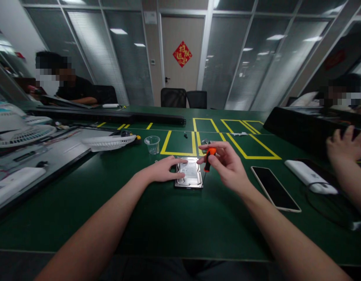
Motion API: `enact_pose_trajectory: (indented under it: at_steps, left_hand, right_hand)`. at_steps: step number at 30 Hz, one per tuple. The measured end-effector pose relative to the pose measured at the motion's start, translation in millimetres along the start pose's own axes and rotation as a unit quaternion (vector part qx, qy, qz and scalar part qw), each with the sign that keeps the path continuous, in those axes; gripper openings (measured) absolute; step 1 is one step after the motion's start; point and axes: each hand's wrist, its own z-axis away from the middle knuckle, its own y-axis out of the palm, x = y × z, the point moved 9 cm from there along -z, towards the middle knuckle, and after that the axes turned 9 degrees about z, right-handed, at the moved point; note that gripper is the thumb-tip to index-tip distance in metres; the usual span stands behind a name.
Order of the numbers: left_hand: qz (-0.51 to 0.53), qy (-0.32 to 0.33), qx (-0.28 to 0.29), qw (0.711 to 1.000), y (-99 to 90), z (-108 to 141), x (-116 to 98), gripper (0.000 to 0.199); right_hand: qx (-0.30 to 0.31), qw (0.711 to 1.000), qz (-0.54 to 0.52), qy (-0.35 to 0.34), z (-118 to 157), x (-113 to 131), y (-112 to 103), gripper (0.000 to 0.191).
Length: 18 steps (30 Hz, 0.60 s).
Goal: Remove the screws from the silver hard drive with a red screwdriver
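Observation:
A silver hard drive point(192, 175) with a pale label lies flat on the green table in front of me. My left hand point(165, 168) holds it at its left side, thumb and forefinger apart on its top. In my right hand point(227, 164) is a small screwdriver point(209, 158) with an orange and black handle, gripped between thumb and fingers. Its thin shaft points down beside the drive's right edge; whether the tip touches anything I cannot tell. Behind my right fingers sits a small, partly hidden object point(205, 143), too unclear to name.
A clear plastic cup point(152, 145) stands left of the drive. On the right lie a phone point(274, 189) and a white power bank point(311, 177) with a cable. A large panel point(63, 152) covers the left side. A co-worker's hand point(347, 144) rests by a black case point(297, 128).

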Motion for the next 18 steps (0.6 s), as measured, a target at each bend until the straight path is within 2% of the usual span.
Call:
enact_pose_trajectory:
  at_steps: [6, 18]
  left_hand:
    - [0.008, -0.01, 0.001, 1.0, -0.2, 0.1, 1.2, 0.076]
    - [0.003, 0.005, 0.0, 1.0, 0.6, -0.2, 2.2, 0.078]
  right_hand:
    - [0.015, 1.0, 0.007, 0.002, 1.0, -3.3, 3.9, 0.034]
    - [0.009, 0.999, 0.001, 0.033, 1.2, -15.0, -3.9, 0.029]
